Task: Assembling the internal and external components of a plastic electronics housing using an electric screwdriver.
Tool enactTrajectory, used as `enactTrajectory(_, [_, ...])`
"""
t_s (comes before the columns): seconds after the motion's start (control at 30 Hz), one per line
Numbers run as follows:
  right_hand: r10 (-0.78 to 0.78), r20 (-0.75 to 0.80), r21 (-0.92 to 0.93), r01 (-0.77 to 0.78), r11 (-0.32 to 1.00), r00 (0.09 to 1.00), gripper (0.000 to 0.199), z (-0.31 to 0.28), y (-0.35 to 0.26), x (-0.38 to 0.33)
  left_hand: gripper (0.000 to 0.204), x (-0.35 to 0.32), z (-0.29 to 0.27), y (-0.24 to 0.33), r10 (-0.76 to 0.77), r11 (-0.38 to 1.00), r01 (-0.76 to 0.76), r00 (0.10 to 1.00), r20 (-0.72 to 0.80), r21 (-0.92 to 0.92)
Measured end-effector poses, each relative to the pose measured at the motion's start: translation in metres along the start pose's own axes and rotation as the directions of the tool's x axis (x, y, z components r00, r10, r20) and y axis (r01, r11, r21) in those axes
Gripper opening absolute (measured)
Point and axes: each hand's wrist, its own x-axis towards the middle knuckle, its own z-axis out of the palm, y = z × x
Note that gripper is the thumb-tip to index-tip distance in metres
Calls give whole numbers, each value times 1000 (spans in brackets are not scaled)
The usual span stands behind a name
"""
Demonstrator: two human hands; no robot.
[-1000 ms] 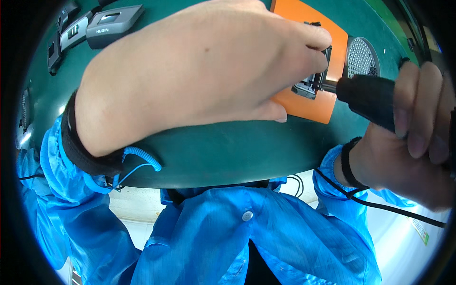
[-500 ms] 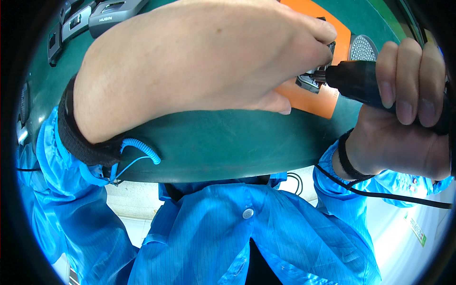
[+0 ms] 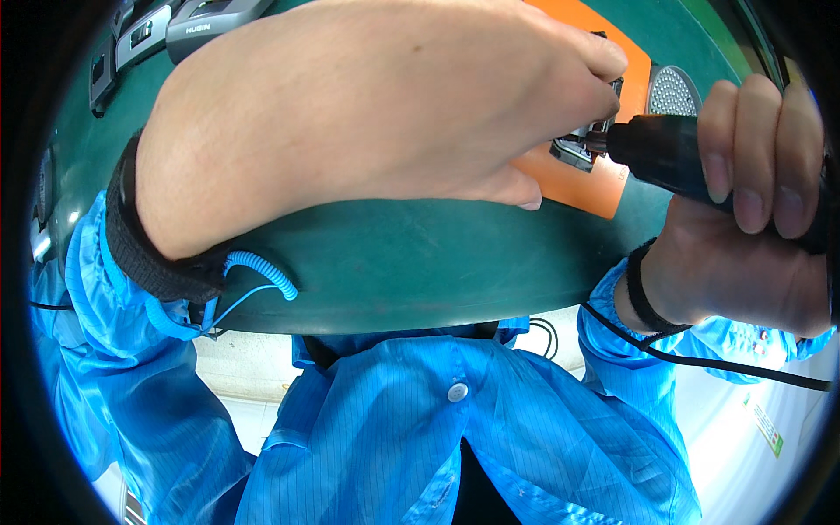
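Note:
My right hand [image 3: 754,171] is wrapped round a black electric screwdriver [image 3: 658,150], held nearly level with its tip pointing left. The bit reaches a small dark-and-silver part [image 3: 573,156] lying on an orange mat [image 3: 584,194]. From the left, my left hand [image 3: 534,92] stretches across, palm down. Its fingertips press against the far side of that part, and its thumb lies apart, over the mat's near edge. Much of the part is hidden behind my left hand, so the exact spot the bit touches cannot be made out.
A grey piece with a dotted surface [image 3: 673,93] lies beside the mat. Several grey and black housings [image 3: 206,26] line the far left of the green table [image 3: 420,262]. A coiled blue cord [image 3: 262,269] hangs from my left wristband; a black cable [image 3: 744,369] runs by my right wrist.
The view has shifted slightly, and both hands, the screwdriver and the part appear a little further right. The grips and the bit's place at the part look the same.

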Motion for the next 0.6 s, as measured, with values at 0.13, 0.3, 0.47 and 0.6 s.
enactTrajectory(0.13, [1, 0, -9, -1, 1000, 1000, 35, 2, 0, -2, 51, -1, 0, 0, 9, 1000, -9, 1000, 10, -6])
enactTrajectory(0.3, [5, 5, -3, -5, 1000, 1000, 35, 1, 3, -1, 50, -2, -2, -2, 5, 1000, -4, 1000, 29, -19])
enactTrajectory(0.47, [-14, 19, -31, 14, 999, 1000, 35, 6, 1, 0, 48, -6, -4, 1, 18, 1000, -18, 1000, 26, -9])
enactTrajectory(0.6, [-30, 13, -46, 31, 998, 999, 35, 13, 2, -1, 47, -9, -7, 1, 18, 1000, -18, 999, 49, -12])
